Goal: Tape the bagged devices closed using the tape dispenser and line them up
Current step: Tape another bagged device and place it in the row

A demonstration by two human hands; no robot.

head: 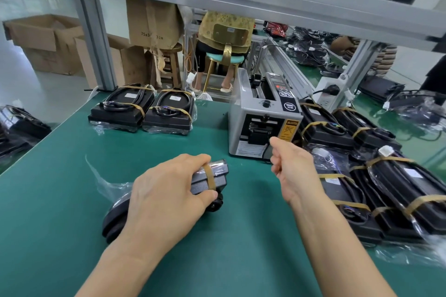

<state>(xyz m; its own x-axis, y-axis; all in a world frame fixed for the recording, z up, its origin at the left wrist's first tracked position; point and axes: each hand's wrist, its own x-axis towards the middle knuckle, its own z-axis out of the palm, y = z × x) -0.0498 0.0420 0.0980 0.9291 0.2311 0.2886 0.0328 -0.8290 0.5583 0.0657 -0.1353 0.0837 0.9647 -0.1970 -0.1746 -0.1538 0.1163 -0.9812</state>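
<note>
The left hand (166, 196) gripped a bagged device (207, 179) on the green table (60, 200). The right hand (293, 166), fingers curled, nothing visibly held, hovered just right of it, before the tape dispenser (261, 123).

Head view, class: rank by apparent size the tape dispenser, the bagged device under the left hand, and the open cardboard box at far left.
1. bagged device, though nearness to the camera enlarges it and the left hand covers much of it
2. tape dispenser and open cardboard box look alike; unranked
</note>
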